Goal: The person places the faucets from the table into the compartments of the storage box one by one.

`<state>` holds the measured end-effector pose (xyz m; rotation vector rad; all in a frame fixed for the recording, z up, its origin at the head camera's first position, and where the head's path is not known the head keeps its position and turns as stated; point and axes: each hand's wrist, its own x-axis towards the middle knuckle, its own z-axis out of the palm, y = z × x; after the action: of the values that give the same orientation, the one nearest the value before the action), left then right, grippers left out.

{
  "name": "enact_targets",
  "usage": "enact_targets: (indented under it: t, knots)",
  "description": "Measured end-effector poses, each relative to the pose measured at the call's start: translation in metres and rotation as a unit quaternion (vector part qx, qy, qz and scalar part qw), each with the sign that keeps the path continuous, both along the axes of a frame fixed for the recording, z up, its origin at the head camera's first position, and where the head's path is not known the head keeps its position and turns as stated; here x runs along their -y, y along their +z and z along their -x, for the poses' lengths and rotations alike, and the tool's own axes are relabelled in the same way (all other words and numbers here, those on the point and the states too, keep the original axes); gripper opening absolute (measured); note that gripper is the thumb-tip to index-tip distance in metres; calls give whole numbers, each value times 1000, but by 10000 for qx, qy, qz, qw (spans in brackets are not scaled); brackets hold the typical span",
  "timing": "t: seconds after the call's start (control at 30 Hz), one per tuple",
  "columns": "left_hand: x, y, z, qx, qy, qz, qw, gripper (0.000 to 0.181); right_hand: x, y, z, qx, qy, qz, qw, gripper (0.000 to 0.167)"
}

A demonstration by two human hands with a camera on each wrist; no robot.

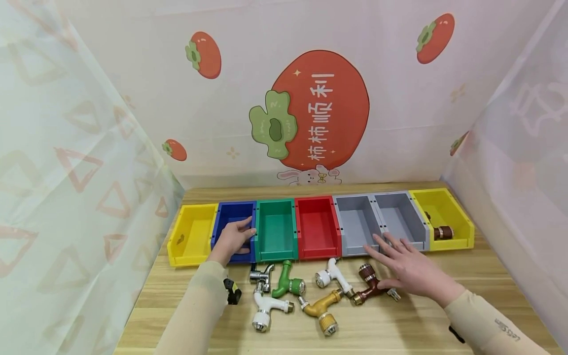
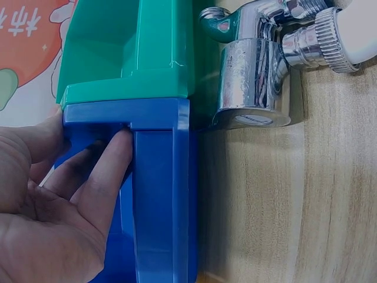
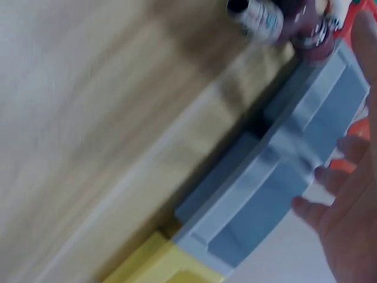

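Note:
My left hand (image 1: 233,239) pinches the side wall of the blue bin (image 1: 217,236) where it meets the green bin (image 1: 276,229). In the left wrist view its fingers (image 2: 106,183) reach inside the blue bin while the thumb lies over the wall. Spread and holding nothing, my right hand (image 1: 410,268) hovers before the two grey bins (image 1: 357,222). Close to its thumb lies a dark red faucet (image 1: 370,283). A chrome faucet (image 2: 244,76) lies just in front of the green bin. The right wrist view is blurred.
White (image 1: 266,303), green (image 1: 288,283) and golden (image 1: 321,308) faucets lie on the wooden table before the row of bins. A red bin (image 1: 316,227) sits mid-row. Yellow bins stand at both ends; the right yellow bin (image 1: 461,224) holds a dark red faucet (image 1: 443,232).

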<state>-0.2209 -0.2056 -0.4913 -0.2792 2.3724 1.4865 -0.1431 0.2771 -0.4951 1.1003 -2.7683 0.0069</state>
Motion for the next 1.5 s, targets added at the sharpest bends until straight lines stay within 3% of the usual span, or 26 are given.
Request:
enact_targets:
  t: [0.4, 0.6, 0.7, 0.93, 1.2, 1.5]
  knots:
    - [1, 2, -3, -14, -4, 13, 10000, 59, 42, -14, -36, 623, -1042, 223, 9924, 87]
    - [2, 1, -3, -15, -23, 36, 10000, 59, 62, -21, -47, 996, -1979, 329, 9746, 107]
    - [1, 1, -3, -23, -30, 25, 10000, 60, 69, -26, -50, 1214, -2181, 404, 9675, 117]
    - [2, 0, -3, -20, -25, 18, 10000, 60, 77, -31, -53, 1365, -2159, 554, 9652, 124]
    - [2, 0, -2, 22, -4, -25, 10000, 60, 78, -32, -53, 1388, -1989, 606, 9683, 114]
    - [2, -1, -2, -7, -38, -38, 10000, 60, 73, -36, -50, 1353, -1519, 731, 9764, 101]
